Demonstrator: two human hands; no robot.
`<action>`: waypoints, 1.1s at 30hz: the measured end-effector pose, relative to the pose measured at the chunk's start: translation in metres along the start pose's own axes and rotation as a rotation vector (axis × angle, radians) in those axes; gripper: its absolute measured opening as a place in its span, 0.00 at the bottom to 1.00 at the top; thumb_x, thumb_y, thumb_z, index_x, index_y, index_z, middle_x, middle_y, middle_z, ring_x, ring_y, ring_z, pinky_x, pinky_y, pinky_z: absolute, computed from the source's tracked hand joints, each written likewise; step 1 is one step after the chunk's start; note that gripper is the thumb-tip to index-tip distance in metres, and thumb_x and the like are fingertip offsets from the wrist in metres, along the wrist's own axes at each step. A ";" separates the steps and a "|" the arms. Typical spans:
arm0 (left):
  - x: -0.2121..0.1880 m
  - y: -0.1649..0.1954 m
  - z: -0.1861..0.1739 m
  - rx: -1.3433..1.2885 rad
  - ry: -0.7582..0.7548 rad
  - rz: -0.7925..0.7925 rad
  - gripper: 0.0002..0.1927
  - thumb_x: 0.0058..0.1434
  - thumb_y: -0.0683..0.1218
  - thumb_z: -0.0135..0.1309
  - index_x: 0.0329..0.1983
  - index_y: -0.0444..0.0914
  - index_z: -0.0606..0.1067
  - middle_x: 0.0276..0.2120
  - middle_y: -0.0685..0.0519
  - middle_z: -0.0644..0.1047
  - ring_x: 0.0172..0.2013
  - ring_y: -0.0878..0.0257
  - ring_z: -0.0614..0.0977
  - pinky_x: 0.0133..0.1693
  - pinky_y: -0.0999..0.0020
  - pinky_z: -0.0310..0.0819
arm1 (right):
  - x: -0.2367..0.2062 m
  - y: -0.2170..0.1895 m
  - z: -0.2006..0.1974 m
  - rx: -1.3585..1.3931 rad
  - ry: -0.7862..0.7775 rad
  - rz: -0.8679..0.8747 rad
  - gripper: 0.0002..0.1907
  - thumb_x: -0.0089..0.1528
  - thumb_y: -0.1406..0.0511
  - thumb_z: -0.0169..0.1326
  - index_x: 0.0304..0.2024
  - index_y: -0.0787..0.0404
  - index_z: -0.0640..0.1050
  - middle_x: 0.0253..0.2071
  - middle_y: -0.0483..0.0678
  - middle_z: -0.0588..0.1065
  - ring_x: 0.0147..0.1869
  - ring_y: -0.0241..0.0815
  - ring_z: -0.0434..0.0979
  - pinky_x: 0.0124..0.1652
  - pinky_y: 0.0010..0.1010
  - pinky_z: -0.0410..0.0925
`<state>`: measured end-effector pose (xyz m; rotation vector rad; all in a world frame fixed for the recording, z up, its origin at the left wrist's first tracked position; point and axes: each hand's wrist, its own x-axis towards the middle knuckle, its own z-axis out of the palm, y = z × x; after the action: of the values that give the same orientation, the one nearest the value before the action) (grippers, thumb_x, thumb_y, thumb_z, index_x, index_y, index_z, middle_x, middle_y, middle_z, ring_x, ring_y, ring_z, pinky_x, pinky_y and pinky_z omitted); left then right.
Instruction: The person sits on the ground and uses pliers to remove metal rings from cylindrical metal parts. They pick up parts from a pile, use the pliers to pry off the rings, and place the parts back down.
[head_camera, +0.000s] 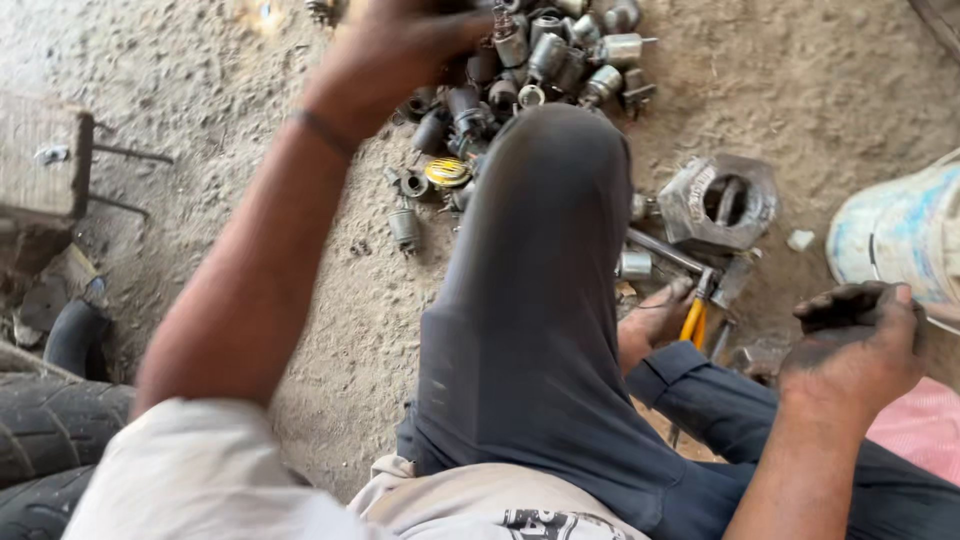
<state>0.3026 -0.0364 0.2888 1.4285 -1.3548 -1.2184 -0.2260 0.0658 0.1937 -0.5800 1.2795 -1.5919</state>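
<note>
The person sits on the dirt floor (350, 300), raised knee (545, 200) between both arms, so the heap of small metal cylinders (540, 60) lies within reach. The left hand (400, 45) reaches into that heap — fingers curled; I cannot tell what they grip. The right hand (855, 345) hangs half-open, empty, above yellow-handled pliers (695, 318).

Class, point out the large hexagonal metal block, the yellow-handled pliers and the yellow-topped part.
Hexagonal metal block (690, 205), head view, on its left face.
Yellow-handled pliers (694, 320), head view, on the handle.
Yellow-topped part (447, 172), head view, on its yellow top.
</note>
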 end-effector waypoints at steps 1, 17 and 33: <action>-0.009 -0.029 -0.027 0.146 0.080 0.047 0.09 0.71 0.45 0.59 0.44 0.33 0.78 0.29 0.54 0.80 0.26 0.69 0.82 0.28 0.65 0.79 | -0.001 -0.001 0.003 -0.059 -0.025 -0.018 0.10 0.76 0.62 0.47 0.45 0.61 0.74 0.36 0.50 0.74 0.37 0.46 0.76 0.37 0.40 0.71; -0.204 -0.300 -0.022 0.979 0.172 -0.812 0.10 0.55 0.39 0.54 0.36 0.35 0.84 0.42 0.36 0.82 0.45 0.41 0.84 0.51 0.52 0.78 | -0.011 0.037 0.038 -0.644 -0.199 0.091 0.07 0.70 0.67 0.59 0.42 0.66 0.79 0.34 0.48 0.78 0.32 0.37 0.78 0.32 0.28 0.73; -0.021 0.002 0.028 0.411 0.286 0.556 0.06 0.70 0.36 0.54 0.48 0.30 0.76 0.43 0.46 0.81 0.41 0.60 0.83 0.45 0.67 0.79 | 0.073 0.066 -0.010 -0.746 0.201 0.316 0.18 0.62 0.60 0.63 0.47 0.67 0.78 0.34 0.52 0.78 0.30 0.46 0.74 0.31 0.41 0.70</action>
<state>0.2759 -0.0136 0.2872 1.2970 -1.7006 -0.3758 -0.2385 0.0077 0.1149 -0.6297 2.0219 -0.8982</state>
